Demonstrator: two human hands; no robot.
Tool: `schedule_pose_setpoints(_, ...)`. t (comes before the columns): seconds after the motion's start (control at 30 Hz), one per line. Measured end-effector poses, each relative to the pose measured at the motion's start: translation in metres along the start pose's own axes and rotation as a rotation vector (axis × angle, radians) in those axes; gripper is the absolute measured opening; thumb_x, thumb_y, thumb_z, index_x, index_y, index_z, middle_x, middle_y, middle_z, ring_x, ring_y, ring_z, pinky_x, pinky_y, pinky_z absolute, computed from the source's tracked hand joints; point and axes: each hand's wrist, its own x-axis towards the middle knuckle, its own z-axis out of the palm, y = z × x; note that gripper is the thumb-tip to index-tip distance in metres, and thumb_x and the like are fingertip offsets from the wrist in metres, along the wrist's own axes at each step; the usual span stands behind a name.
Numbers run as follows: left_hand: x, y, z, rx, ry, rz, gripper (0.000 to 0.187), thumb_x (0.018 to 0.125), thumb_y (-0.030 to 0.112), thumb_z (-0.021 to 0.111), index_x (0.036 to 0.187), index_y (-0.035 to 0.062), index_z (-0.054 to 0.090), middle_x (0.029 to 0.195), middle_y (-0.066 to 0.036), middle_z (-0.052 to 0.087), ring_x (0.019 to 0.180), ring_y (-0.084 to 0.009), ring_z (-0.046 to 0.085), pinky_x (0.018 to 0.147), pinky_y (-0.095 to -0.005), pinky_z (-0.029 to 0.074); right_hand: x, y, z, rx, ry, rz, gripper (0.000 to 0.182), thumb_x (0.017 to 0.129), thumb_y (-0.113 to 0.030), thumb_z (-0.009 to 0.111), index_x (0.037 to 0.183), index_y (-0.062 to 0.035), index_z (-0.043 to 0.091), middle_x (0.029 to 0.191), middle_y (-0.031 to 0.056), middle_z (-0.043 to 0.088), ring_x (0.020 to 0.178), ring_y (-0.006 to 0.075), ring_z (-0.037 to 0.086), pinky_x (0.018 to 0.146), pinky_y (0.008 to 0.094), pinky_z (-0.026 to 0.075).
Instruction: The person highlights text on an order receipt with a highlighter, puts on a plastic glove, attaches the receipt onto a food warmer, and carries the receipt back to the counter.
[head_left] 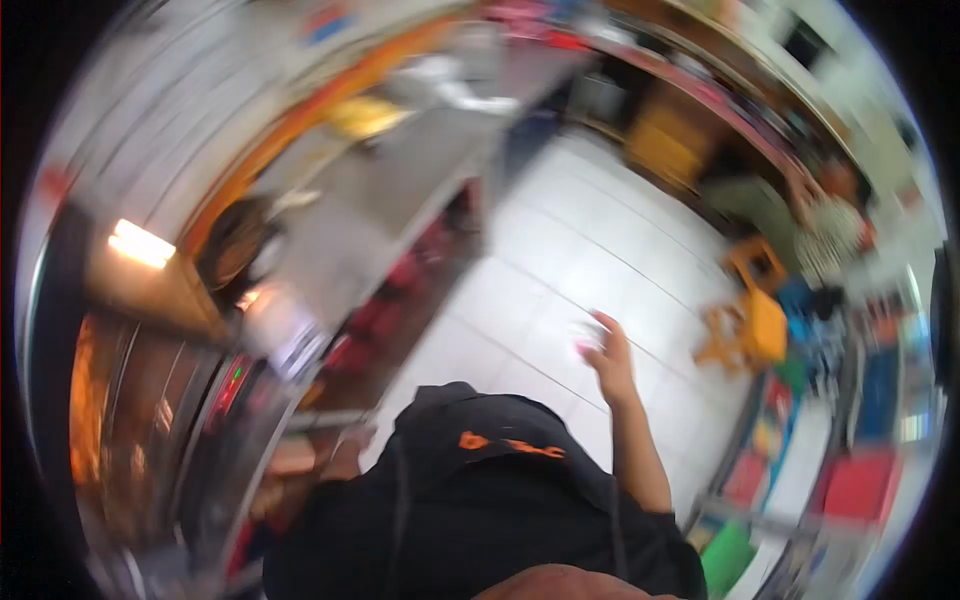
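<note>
My right hand (pixel 614 362) is held out over the white tiled floor (pixel 530 290), its thumb and fingers closed around a small, blurred, whitish and pink thing (pixel 584 341). At the lower left, my left hand (pixel 348 454) shows as a smeared patch beside the lower edge of the metal counter (pixel 345 220). Its fingers are too blurred to read, and whether it holds anything does not show. A black apron (pixel 500 500) with orange lettering covers the front of my body.
An oven (pixel 135 400) with an orange glow stands at left. A dark round pan (pixel 235 245) and a yellow item (pixel 367 117) lie on the counter. Another person (pixel 830 235) is at the upper right, near yellow stools (pixel 762 325). Shelves (pixel 790 470) line the lower right.
</note>
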Motion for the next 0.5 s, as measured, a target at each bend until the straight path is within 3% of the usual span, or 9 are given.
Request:
schedule_pose_setpoints(0.1, 0.009, 0.078, -0.057, -0.07, -0.136, -0.191, 0.041, 0.093, 0.035, 0.043, 0.117, 0.006, 0.061, 0.126, -0.023, 0.056, 0.119, -0.0326, 0.055, 0.098, -0.0471, 0.044, 0.058, 0.016, -0.086, -0.052, 0.097, -0.052, 0.059, 0.076, 0.009, 0.056, 0.132, -0.0046, 0.047, 0.104, 0.005, 0.059, 0.089, 0.0124, 0.057, 0.075, 0.0267, 0.048)
schedule_pose_setpoints(0.3, 0.141, 0.217, -0.221, 0.231, -0.168, -0.013, 0.041, 0.095, 0.032, 0.04, 0.12, 0.0047, 0.058, 0.128, -0.023, 0.055, 0.119, -0.0329, 0.055, 0.098, -0.0477, 0.044, 0.158, 0.068, -0.227, -0.052, 0.396, -0.046, 0.056, 0.074, 0.01, 0.054, 0.128, -0.0024, 0.053, 0.116, 0.012, 0.059, 0.098, 0.018, 0.06, 0.081, 0.0276, 0.05)
schedule_pose_setpoints(0.47, 0.23, 0.42, -0.413, 0.578, -0.123, 0.108, 0.041, 0.096, 0.029, 0.037, 0.122, 0.0037, 0.057, 0.129, -0.022, 0.055, 0.12, -0.0331, 0.054, 0.099, -0.0481, 0.044, 0.194, 0.09, -0.311, 0.002, 0.638, 0.027, 0.057, 0.073, 0.011, 0.052, 0.13, -0.0008, 0.052, 0.109, 0.007, 0.061, 0.093, 0.0141, 0.06, 0.077, 0.0264, 0.05)
schedule_pose_setpoints(0.5, 0.292, 0.433, -0.436, 0.668, -0.056, 0.139, 0.04, 0.097, 0.026, 0.035, 0.121, 0.0041, 0.057, 0.129, -0.021, 0.055, 0.12, -0.0335, 0.054, 0.099, -0.0476, 0.043, 0.199, 0.095, -0.327, 0.064, 0.702, 0.072, 0.057, 0.074, 0.011, 0.052, 0.13, 0.0004, 0.052, 0.11, 0.008, 0.061, 0.091, 0.0145, 0.06, 0.075, 0.0269, 0.05)
